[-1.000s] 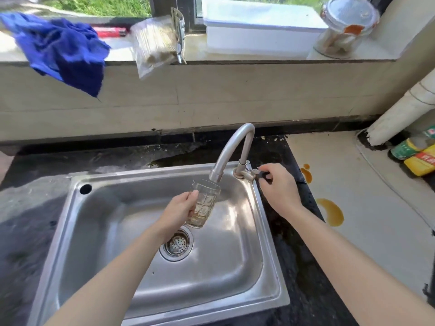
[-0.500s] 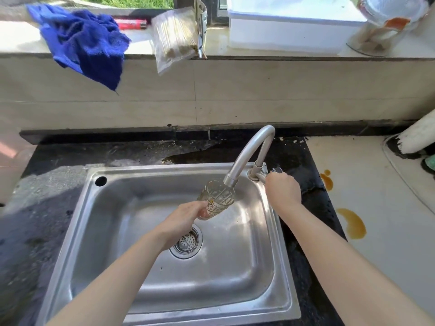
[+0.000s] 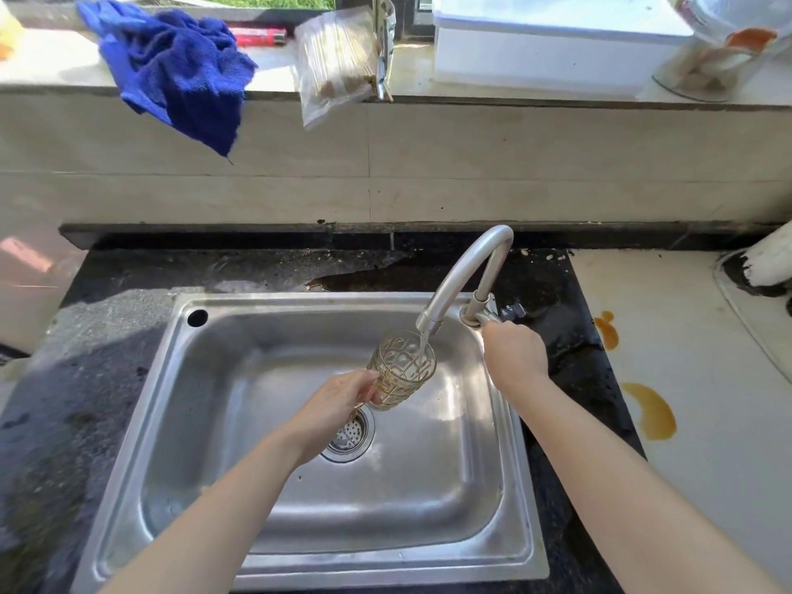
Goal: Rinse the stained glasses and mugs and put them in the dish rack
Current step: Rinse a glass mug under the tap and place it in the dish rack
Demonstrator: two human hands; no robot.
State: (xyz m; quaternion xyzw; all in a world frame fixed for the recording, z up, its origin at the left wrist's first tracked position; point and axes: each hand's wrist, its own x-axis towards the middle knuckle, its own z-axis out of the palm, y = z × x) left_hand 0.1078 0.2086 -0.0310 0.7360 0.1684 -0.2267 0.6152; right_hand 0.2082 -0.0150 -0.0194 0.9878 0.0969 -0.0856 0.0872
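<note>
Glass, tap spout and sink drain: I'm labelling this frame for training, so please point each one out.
Glass (image 3: 403,370): head view, on its patterned side wall.
Tap spout (image 3: 454,274): head view, on the curved neck.
Sink drain (image 3: 352,433): head view, on the perforated strainer.

Got a blue rag (image 3: 175,75) hanging off the windowsill, red lighter (image 3: 257,36) just behind it, clear plastic bag (image 3: 334,62) beside that, then a white tub (image 3: 548,49) and a glass jar (image 3: 720,49). Also orange spills (image 3: 651,411) on the pale counter, right side.

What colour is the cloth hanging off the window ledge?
Deep blue; the cloth shows best in head view.
</note>
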